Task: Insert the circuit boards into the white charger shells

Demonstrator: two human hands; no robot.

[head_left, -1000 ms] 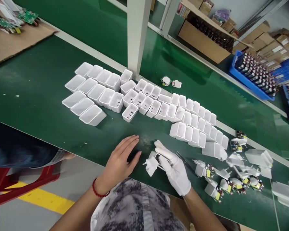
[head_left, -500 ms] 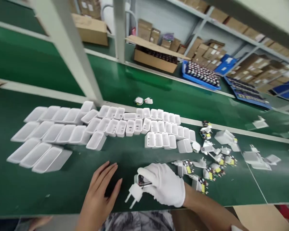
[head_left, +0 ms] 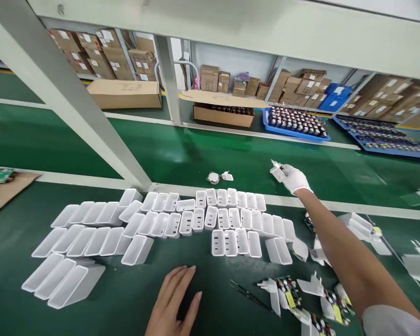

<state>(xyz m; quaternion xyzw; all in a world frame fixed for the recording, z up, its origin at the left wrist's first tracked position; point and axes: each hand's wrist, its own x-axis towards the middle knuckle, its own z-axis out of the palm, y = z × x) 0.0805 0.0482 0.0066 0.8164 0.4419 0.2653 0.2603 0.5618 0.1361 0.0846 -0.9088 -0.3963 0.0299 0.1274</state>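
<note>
My right hand [head_left: 294, 179], in a white glove, is stretched far forward over the green conveyor [head_left: 238, 158], pinching a white plug piece [head_left: 277, 171] with its prongs pointing up and away. Bare, with fingers apart, my left hand [head_left: 177, 301] rests near the front of the green table and holds nothing. Beyond it stand rows of white open cases [head_left: 186, 223]. Black tweezers [head_left: 250, 296] lie to its right, beside circuit boards with yellow parts [head_left: 290, 296] and white plug pieces.
A round white part [head_left: 213, 178] and a small plug piece [head_left: 227, 176] sit on the conveyor. Farther back are an open carton [head_left: 224, 116] and a blue tray [head_left: 297, 133]. A slanted metal post [head_left: 91, 116] rises at the left.
My right hand has moved forward and right, from near the table's front edge to over the conveyor, with a plug piece in it. The tweezers now lie on the table. The view has tilted.
</note>
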